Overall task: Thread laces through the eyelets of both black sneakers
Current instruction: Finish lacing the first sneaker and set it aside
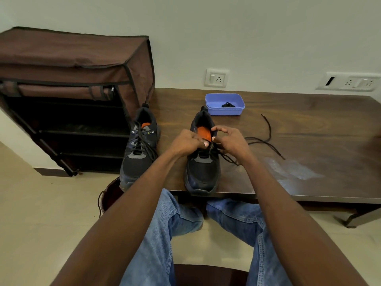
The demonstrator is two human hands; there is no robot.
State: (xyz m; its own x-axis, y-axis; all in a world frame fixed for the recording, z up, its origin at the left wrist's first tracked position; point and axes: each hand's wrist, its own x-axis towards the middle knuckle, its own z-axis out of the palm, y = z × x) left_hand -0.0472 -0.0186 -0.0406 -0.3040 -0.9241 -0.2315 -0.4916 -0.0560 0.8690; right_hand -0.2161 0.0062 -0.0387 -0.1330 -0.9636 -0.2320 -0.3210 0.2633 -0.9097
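Note:
Two black sneakers with orange insoles stand on a dark wooden table (309, 124), toes toward me. The left sneaker (138, 153) has a black lace crossed through its eyelets. Both of my hands work at the eyelets in the middle of the right sneaker (203, 174). My left hand (188, 142) pinches the lace there with thumb and fingers. My right hand (231, 141) has curled fingers on the shoe's collar and the lace. The loose black lace (266, 141) trails off to the right across the table.
A blue plastic tray (225, 104) holding a small black bundle sits behind the right sneaker. A brown fabric shoe rack (74, 96) stands to the left of the table. A brown shoe (111, 195) lies on the floor under the table's left corner. My knees in jeans are at the table's front edge.

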